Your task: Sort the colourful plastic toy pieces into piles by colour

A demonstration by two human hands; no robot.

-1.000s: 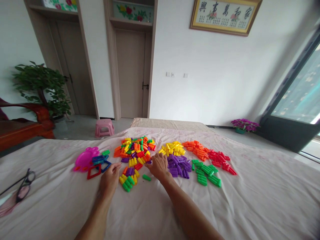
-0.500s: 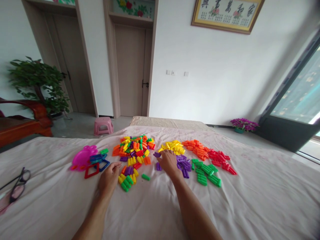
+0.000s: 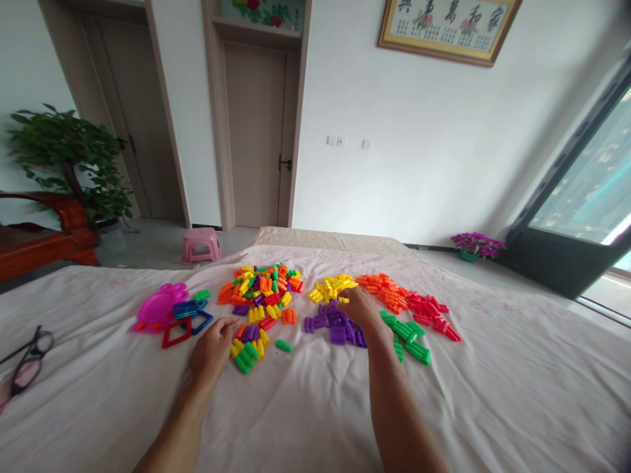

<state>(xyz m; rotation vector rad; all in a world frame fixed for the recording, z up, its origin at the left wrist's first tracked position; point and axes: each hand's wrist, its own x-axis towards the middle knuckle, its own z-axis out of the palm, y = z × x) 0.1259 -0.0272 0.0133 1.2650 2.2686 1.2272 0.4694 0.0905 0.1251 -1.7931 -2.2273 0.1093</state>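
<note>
Moved: right hand [image 3: 363,307] has swung rightward in the last half second, from the purple pile's left side to its far right edge; its grip is curled downward where purple meets yellow, and I cannot tell whether it holds a piece.
Left hand [image 3: 213,343]: barely shifted, grip loosely curled, just left of a small mixed cluster [image 3: 246,355]; contents hidden.
Handling: a light pinch across a piece's sides and a low, gentle release should keep neighbours from rolling and the two colours apart.
Loose green piece [image 3: 283,345]: between the hands on the cloth [image 3: 305,407], long axis left to right, right end slightly nearer.
Purple pile [image 3: 338,336]: left of the right wrist; its left-edge piece runs near to far, others lie at mixed angles.
Yellow pile [image 3: 329,288]: just beyond purple, many pieces slanting.
Mixed heap [image 3: 263,286]: far left of yellow, axes jumbled.
</note>
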